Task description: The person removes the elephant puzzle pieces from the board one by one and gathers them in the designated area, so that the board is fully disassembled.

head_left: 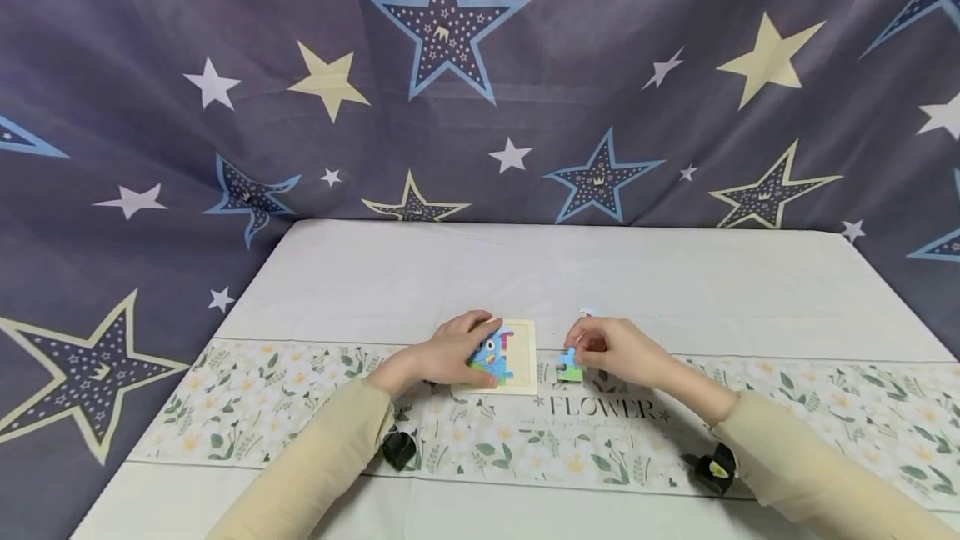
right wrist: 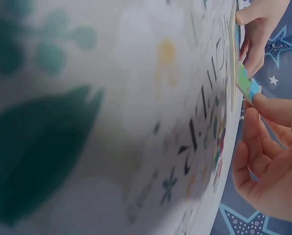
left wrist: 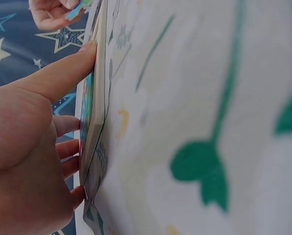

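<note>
My left hand rests on a small wooden jigsaw tray, fingers spread and thumb lying along its near edge. Assembled pieces fill the tray's left part and picture a blue creature with an eye over green; bare wood shows on its right. Between thumb and fingers, my right hand pinches a blue and green jigsaw piece just right of the tray. The right wrist view shows this piece tilted, clear of the cloth. Part of the assembled picture is hidden under my left hand.
Another jigsaw piece peeks out behind my right hand. Loose pieces lie on the table beneath that hand in the right wrist view. A floral runner crosses the white tablecloth; a star-patterned curtain hangs behind.
</note>
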A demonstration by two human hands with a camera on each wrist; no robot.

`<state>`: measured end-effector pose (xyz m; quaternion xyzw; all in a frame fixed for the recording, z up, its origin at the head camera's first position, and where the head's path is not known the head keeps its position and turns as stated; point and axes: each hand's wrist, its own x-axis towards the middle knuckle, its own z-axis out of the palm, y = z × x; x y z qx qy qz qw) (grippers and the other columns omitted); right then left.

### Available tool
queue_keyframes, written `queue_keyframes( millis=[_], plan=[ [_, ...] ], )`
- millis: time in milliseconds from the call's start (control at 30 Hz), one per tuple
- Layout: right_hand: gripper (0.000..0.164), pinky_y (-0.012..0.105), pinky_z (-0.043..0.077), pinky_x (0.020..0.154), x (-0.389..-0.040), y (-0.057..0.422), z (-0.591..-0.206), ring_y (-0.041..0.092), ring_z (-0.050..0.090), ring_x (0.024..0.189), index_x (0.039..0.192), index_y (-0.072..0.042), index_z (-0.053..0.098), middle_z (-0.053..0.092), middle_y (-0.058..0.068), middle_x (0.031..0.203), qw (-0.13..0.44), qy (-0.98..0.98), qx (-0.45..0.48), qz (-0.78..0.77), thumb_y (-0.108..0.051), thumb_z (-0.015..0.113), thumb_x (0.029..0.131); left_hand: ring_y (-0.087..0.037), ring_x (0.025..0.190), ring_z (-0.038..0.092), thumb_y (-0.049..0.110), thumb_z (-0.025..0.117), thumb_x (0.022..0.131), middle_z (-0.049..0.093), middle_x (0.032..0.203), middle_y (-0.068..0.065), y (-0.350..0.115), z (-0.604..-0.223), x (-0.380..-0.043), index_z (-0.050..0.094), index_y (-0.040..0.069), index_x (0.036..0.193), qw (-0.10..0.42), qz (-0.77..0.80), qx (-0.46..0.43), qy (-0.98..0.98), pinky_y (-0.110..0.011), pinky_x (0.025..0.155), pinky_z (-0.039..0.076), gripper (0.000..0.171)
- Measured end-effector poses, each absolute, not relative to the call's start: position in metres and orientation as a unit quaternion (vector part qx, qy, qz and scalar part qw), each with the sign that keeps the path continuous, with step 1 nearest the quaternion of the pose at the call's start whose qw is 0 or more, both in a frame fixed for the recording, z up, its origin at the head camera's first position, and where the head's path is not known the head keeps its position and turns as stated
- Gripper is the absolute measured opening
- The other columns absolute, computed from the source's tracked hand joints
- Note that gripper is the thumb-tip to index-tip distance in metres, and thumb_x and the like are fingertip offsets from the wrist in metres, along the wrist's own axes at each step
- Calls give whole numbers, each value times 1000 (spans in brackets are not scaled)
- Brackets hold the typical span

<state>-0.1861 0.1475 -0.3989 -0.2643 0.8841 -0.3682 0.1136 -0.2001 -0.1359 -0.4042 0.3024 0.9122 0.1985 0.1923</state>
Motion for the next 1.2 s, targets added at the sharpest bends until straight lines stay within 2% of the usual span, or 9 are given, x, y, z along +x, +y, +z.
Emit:
queue_keyframes(
  millis=[400,900,1200],
  plan=[
    [6,23,44,60,-186,168,-402,10,54,66,91,-13,62,61,-3,76,116,884,-250,-378,-9,62,85,-29,137,13,43,65,81,14,149,-10,-135,-402,-200,18,15,147,196,204,301,911,-47,109,13,86],
    [6,23,45,57,-181,186,-403,13,56,67,92,-8,61,62,3,76,158,866,-248,-405,-7,59,87,-29,137,13,43,64,82,14,149,-11,-134,-401,-201,16,13,147,192,195,308,911,-48,109,12,86],
    [6,23,44,55,-179,188,-407,9,52,61,92,-13,62,62,0,77,171,862,-255,-404,-10,61,86,-28,137,13,44,63,82,13,149,-10,-135,-404,-202,15,15,147,195,190,305,913,-47,109,11,86]
  ],
)
